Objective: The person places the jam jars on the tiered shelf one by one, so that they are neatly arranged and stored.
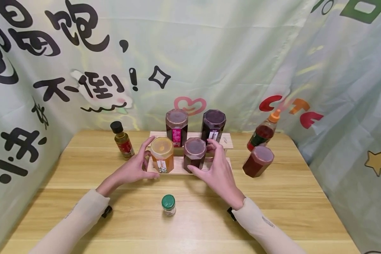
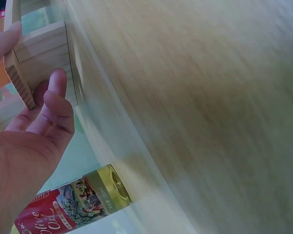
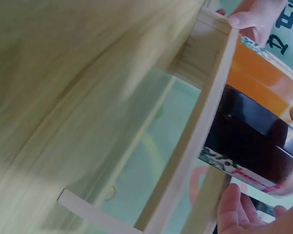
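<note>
A two-step wooden rack (image 1: 177, 170) stands at the middle of the table. On its lower step are an orange jar (image 1: 163, 155) with a printed label and a dark jar (image 1: 194, 155). My left hand (image 1: 136, 165) holds the rack's left end, thumb at the front edge, in the left wrist view too, with the end board (image 2: 44, 58) beside the fingers. My right hand (image 1: 217, 173) grips the dark jar, thumb low in front and fingers at its right side. The upper step bears a pink-labelled jar (image 1: 176, 127) and a purple-black jar (image 1: 213, 125).
An oil bottle (image 1: 123, 139) with a black cap stands left of the rack. To the right are an orange-capped sauce bottle (image 1: 263, 132) and a dark red jar (image 1: 258, 161). A small green-capped shaker (image 1: 169, 205) is in front. A printed curtain (image 1: 228, 70) hangs around the table.
</note>
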Tool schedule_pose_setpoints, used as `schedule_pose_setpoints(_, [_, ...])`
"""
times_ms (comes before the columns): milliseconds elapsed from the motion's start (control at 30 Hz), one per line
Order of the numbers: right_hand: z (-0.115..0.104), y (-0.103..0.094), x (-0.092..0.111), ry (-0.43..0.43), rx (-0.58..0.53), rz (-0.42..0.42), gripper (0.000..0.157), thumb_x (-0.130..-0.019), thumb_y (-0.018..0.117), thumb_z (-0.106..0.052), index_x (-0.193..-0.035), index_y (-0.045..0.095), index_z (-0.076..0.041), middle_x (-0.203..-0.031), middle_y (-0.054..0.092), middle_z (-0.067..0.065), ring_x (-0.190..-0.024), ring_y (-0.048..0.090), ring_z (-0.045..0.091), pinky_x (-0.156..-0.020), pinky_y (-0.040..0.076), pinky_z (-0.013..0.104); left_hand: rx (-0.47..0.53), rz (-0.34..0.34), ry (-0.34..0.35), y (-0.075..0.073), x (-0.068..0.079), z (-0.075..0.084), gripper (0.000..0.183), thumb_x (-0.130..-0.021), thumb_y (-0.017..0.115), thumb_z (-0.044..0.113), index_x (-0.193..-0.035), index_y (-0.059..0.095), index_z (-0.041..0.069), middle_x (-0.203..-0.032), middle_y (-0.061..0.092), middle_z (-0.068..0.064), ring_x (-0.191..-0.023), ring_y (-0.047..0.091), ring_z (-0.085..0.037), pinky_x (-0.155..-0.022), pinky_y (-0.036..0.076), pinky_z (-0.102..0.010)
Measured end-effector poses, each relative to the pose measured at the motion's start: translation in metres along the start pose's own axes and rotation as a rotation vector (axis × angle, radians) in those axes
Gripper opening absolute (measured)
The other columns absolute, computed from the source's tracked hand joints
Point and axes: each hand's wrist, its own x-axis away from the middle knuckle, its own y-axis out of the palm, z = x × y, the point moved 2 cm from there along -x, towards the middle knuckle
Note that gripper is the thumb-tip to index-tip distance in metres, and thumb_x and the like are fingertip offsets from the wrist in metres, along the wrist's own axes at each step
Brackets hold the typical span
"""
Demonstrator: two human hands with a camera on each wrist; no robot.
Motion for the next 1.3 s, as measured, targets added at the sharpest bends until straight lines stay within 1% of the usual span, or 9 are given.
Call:
schedule_pose_setpoints(133, [-0.003, -0.011, 0.005, -0.002, -0.088, -0.010, 0.099, -0.085, 0.096, -0.032, -0.162, 0.036, -0.016, -0.137, 0.060, 0.006, -0.119, 0.064, 0.021, -0.092, 0.057, 0.050, -0.005, 0.002, 0.008, 0.000, 0.000, 0.000, 0.140, -0.080, 0.102, 0.026, -0.173, -0.001, 0.046, -0.130, 0.070, -0.011, -0.077, 0.060, -0.024, -0.063, 0.052, -0.035])
schedule_pose_setpoints(267, [-0.001, -0.025, 0.008, -0.043, -0.142, 0.007, 0.084, -0.091, 0.091, -0.021, -0.158, 0.041, -0.011, -0.134, 0.063, 0.008, -0.118, 0.065, 0.023, -0.092, 0.055, 0.050, -0.012, -0.001, 0.012, 0.000, 0.000, 0.001, 0.140, -0.080, 0.102, 0.026, -0.173, -0.001, 0.046, -0.130, 0.070, -0.011, -0.077, 0.060, -0.025, -0.062, 0.052, -0.035])
schedule_pose_setpoints(433, [0.006, -0.047, 0.010, -0.114, -0.154, 0.086, 0.070, -0.092, 0.087, -0.007, -0.150, 0.050, -0.002, -0.132, 0.066, 0.012, -0.118, 0.064, 0.023, -0.092, 0.053, 0.037, -0.008, 0.001, 0.003, 0.001, 0.000, 0.001, 0.140, -0.080, 0.102, 0.025, -0.173, -0.001, 0.047, -0.131, 0.069, -0.012, -0.077, 0.060, -0.025, -0.062, 0.053, -0.035])
schedule_pose_setpoints(600, [0.018, -0.072, 0.012, -0.142, -0.116, 0.174, 0.064, -0.091, 0.086, -0.003, -0.147, 0.054, -0.001, -0.134, 0.066, 0.013, -0.122, 0.062, 0.023, -0.093, 0.051, 0.034, -0.014, 0.004, -0.004, 0.001, 0.000, 0.000, 0.140, -0.080, 0.102, 0.025, -0.173, -0.001, 0.047, -0.133, 0.069, -0.012, -0.077, 0.061, -0.026, -0.063, 0.052, -0.035])
schedule_pose_setpoints(800, [0.037, -0.099, 0.016, -0.049, -0.047, 0.231, 0.065, -0.091, 0.087, -0.005, -0.146, 0.054, 0.000, -0.136, 0.060, 0.013, -0.124, 0.057, 0.028, -0.100, 0.044, 0.029, -0.018, 0.005, 0.004, 0.000, -0.001, 0.000, 0.139, -0.080, 0.102, 0.025, -0.174, 0.000, 0.044, -0.133, 0.069, -0.014, -0.078, 0.060, -0.026, -0.063, 0.052, -0.034])
schedule_pose_setpoints(900, [0.046, -0.112, 0.019, 0.004, -0.011, 0.263, 0.063, -0.091, 0.086, -0.007, -0.146, 0.055, -0.001, -0.135, 0.055, 0.016, -0.121, 0.055, 0.030, -0.099, 0.042, 0.028, -0.018, 0.006, 0.013, 0.000, -0.001, 0.000, 0.138, -0.081, 0.101, 0.026, -0.174, 0.001, 0.041, -0.132, 0.069, -0.015, -0.077, 0.060, -0.026, -0.063, 0.051, -0.034])
schedule_pose_setpoints(1067, [0.059, -0.128, 0.020, 0.047, 0.053, 0.305, 0.064, -0.091, 0.085, -0.009, -0.148, 0.057, -0.004, -0.137, 0.051, 0.021, -0.122, 0.049, 0.030, -0.097, 0.035, 0.030, -0.031, 0.011, 0.016, 0.001, -0.001, 0.000, 0.139, -0.080, 0.102, 0.026, -0.175, 0.000, 0.039, -0.129, 0.070, -0.014, -0.076, 0.061, -0.024, -0.062, 0.052, -0.034])
schedule_pose_setpoints(1200, [0.071, -0.137, 0.022, 0.118, 0.089, 0.296, 0.075, -0.089, 0.089, -0.012, -0.154, 0.052, -0.006, -0.142, 0.047, 0.019, -0.131, 0.044, 0.029, -0.102, 0.034, 0.041, -0.034, 0.011, 0.015, 0.001, 0.000, 0.000, 0.140, -0.080, 0.102, 0.025, -0.174, 0.000, 0.040, -0.130, 0.070, -0.013, -0.076, 0.061, -0.024, -0.062, 0.052, -0.034])
schedule_pose_setpoints(1300, [0.081, -0.139, 0.023, 0.170, 0.105, 0.235, 0.090, -0.086, 0.092, -0.014, -0.161, 0.043, -0.006, -0.148, 0.043, 0.023, -0.137, 0.041, 0.038, -0.104, 0.035, 0.057, -0.030, 0.008, 0.019, 0.001, 0.001, -0.001, 0.140, -0.080, 0.102, 0.026, -0.174, -0.001, 0.040, -0.132, 0.070, -0.014, -0.076, 0.061, -0.024, -0.062, 0.052, -0.035])
